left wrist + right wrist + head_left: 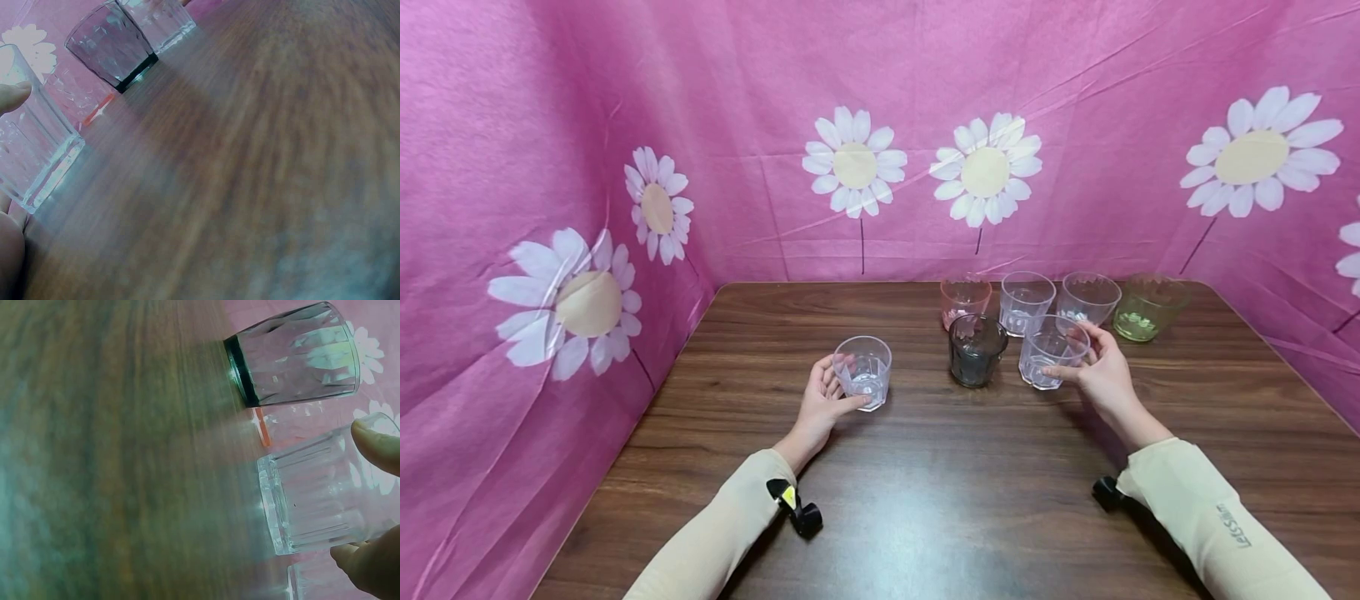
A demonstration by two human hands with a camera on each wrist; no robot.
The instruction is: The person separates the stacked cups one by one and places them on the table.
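Observation:
My left hand grips a clear glass from its left side, thumb across the near face. In the left wrist view this clear glass stands upright with its base at the tabletop. Farther right, my right hand holds another clear glass from its right side, thumb in front. The right wrist view shows that clear glass between thumb and fingers, its base at table level. A dark grey glass stands just left of it, apart from both hands. Some left fingers are hidden behind the glass.
Along the back stand a pink glass, a clear glass, another clear glass and a green glass. They share the brown wood table. A pink cloth with daisies hangs around the back and sides.

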